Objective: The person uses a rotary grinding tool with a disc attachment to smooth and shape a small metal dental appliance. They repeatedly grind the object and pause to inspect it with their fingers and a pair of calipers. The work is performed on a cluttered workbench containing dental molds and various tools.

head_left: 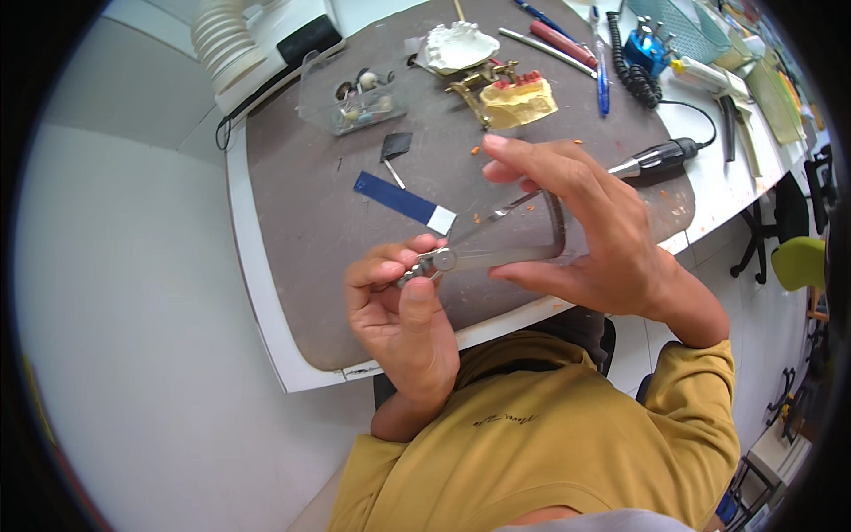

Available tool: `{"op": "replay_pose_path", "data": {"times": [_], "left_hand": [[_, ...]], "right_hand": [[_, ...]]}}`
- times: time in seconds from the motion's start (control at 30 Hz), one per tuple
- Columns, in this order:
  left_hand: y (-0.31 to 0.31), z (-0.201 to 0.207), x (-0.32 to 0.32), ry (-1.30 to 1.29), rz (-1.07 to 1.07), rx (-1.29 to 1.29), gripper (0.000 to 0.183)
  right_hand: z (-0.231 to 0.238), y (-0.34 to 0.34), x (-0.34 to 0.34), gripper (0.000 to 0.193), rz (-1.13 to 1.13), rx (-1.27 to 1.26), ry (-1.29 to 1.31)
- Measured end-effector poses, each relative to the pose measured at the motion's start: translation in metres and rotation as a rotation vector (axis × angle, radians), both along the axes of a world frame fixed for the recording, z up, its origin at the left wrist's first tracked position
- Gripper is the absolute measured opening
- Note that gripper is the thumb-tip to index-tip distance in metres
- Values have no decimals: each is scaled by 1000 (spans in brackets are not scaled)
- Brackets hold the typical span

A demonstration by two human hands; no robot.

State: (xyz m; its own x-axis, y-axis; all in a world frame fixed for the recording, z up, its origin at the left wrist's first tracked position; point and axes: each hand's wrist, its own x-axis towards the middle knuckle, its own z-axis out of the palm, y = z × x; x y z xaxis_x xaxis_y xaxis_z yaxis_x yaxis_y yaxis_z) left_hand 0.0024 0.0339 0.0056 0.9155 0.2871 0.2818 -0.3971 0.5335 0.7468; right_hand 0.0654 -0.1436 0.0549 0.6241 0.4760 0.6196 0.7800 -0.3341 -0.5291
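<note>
Between my hands is a metal dental caliper (446,259), its two arms spread toward the right and a curved scale joining them. My right hand (603,222) curves round these arms, thumb at the lower one and fingers at the upper one. At the jaw end, my left hand (394,310) pinches a small silvery metal piece (415,271), partly hidden by the fingertips; it looks like a dental casting. Just beyond lies a blue strip with a white end (403,201). Farther off sit a yellow plaster dental model (519,102) with red parts and a white plaster model (459,46).
A clear plastic box (350,102) of small polishing bits stands at the far left of the brown mat (301,293). A corded handpiece (660,160) lies right of my right hand. A blue bur stand (647,53) and pens (603,84) are at the back right.
</note>
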Motion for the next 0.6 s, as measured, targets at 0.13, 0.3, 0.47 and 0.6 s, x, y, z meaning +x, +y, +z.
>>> {"op": "replay_pose_path", "data": {"times": [0.13,0.3,0.47,0.6], "left_hand": [[-2,2,1,-9,6,-5,21],[-3,2,1,-16,2,6,20],[0,0,1,-24,16,20,19],[1,-1,1,-39,17,41,18]], "right_hand": [[-1,-1,1,96,22,71,79],[-3,-1,1,95,25,78,99],[3,-4,-2,75,-9,-64,94],[1,-2,-1,69,-5,-74,76]]}}
